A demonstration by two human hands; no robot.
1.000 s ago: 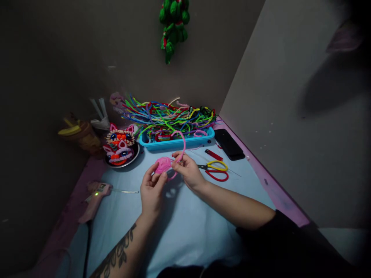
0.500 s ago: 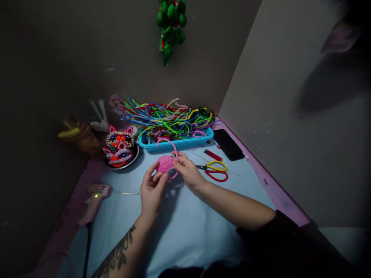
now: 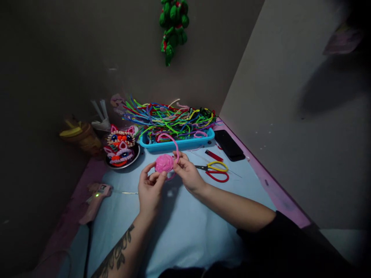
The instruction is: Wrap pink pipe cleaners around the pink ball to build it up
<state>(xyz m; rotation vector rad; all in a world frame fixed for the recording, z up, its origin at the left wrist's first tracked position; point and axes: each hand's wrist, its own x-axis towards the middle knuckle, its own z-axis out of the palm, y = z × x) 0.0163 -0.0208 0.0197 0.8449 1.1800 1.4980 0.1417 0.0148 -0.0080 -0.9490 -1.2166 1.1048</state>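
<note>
A pink coil of pipe cleaner [image 3: 164,163], wound into a round disc, is held up over the blue cloth [image 3: 185,227]. My left hand [image 3: 150,185] pinches its left and lower edge between thumb and fingers. On the coil's right side my right hand [image 3: 187,170] is closed on the pink pipe cleaner, whose loose end [image 3: 175,143] arcs up and to the left. Just right of my right hand lie scissors [image 3: 213,170] with one yellow and one red handle loop. A red lighter [image 3: 213,155] rests behind them.
A blue tray [image 3: 176,145] heaped with colourful pipe cleaners [image 3: 171,119] stands at the back. A phone [image 3: 229,145] lies to its right. At left are a bowl [image 3: 124,165] with pipe-cleaner animal heads [image 3: 120,144] and a pink glue gun [image 3: 97,202], its light lit.
My left hand and the coil have shifted slightly left. The loose end of the pipe cleaner now rises a little higher. The whole view has moved slightly.
</note>
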